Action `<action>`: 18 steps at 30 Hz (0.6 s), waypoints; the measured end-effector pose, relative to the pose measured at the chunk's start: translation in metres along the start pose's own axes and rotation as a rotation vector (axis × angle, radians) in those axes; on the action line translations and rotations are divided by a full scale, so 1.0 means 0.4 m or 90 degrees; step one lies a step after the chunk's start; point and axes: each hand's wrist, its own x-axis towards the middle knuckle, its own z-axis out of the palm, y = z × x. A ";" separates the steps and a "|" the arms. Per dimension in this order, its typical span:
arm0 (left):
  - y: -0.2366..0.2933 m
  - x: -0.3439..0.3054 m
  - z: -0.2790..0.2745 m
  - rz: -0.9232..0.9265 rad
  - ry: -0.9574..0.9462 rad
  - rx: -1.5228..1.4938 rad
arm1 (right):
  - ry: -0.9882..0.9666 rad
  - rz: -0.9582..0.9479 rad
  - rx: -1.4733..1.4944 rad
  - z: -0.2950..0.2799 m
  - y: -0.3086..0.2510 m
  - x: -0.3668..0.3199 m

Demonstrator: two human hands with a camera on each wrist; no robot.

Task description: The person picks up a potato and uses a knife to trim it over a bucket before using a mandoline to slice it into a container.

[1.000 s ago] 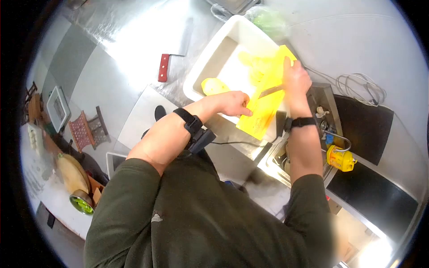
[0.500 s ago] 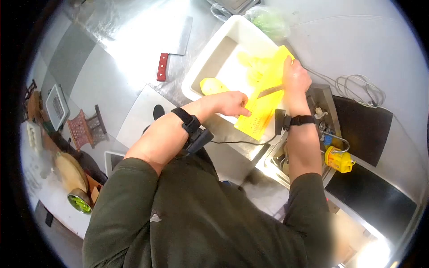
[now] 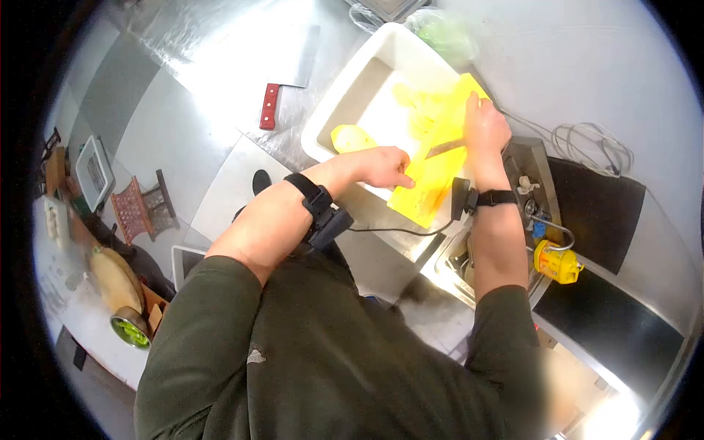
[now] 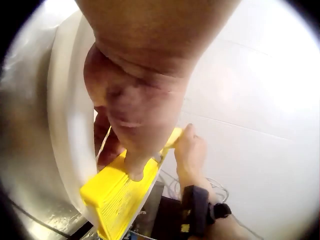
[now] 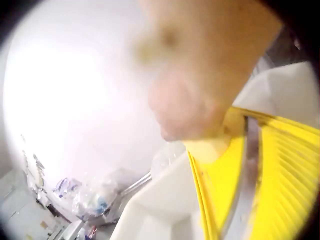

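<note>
A yellow mandoline slicer point(image 3: 427, 192) with a metal blade strip across it lies slanting over the right side of a white tub point(image 3: 317, 139). My left hand point(image 3: 381, 169) grips its near part, with the thumb point(image 4: 135, 172) on the ridged face and the other fingers behind it. Towards the far end, my right hand point(image 3: 487, 130) holds the slicer by its side; in the right wrist view that hand point(image 5: 185, 107) is blurred at the edge. Inside the tub sit a rounded yellow lump point(image 3: 352, 138), like a peeled potato, and several yellow pieces point(image 3: 414, 110).
A cleaver with a red handle point(image 3: 270, 107) lies on the metal counter left of the tub. Behind the tub is a clear bag with something green point(image 3: 444, 37). To the right stand a sink with a tap point(image 3: 561, 229), a yellow bottle point(image 3: 557, 262) and a coiled cable point(image 3: 594, 147).
Both hands keep their hold on the slicer in nearly the same place. The head view has shifted only slightly.
</note>
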 end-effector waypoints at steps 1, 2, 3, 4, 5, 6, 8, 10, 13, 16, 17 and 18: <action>0.000 -0.004 0.007 0.005 -0.007 0.006 | 0.005 -0.027 0.014 -0.008 -0.001 -0.020; 0.001 -0.004 0.002 0.025 0.000 0.031 | 0.015 -0.058 0.025 -0.014 -0.005 -0.027; 0.002 0.000 -0.005 0.046 0.011 0.051 | -0.066 -0.040 -0.017 -0.042 -0.025 -0.088; 0.001 0.004 -0.005 0.046 0.011 0.072 | -0.035 -0.036 -0.055 -0.130 -0.086 -0.138; 0.006 -0.001 0.001 0.050 0.009 0.062 | 0.025 -0.201 -0.091 -0.191 -0.119 -0.188; 0.012 -0.010 -0.001 0.025 -0.006 0.022 | -0.176 0.036 0.101 -0.248 -0.160 -0.236; 0.014 -0.013 -0.025 -0.003 -0.010 -0.012 | -0.172 0.038 0.126 -0.279 -0.186 -0.233; 0.014 -0.010 -0.014 -0.001 -0.031 0.009 | -0.055 -0.030 -0.025 -0.189 -0.136 -0.218; 0.003 -0.006 -0.004 0.037 0.005 0.023 | -0.069 -0.003 0.014 0.007 -0.004 -0.049; 0.015 -0.010 -0.007 -0.009 -0.009 -0.002 | -0.014 0.028 0.028 -0.005 -0.004 0.007; 0.023 -0.007 -0.010 0.000 -0.010 0.004 | -0.052 0.050 0.028 -0.032 -0.017 -0.024; 0.024 -0.007 -0.010 0.004 -0.013 0.017 | -0.089 0.068 0.027 -0.079 -0.054 -0.080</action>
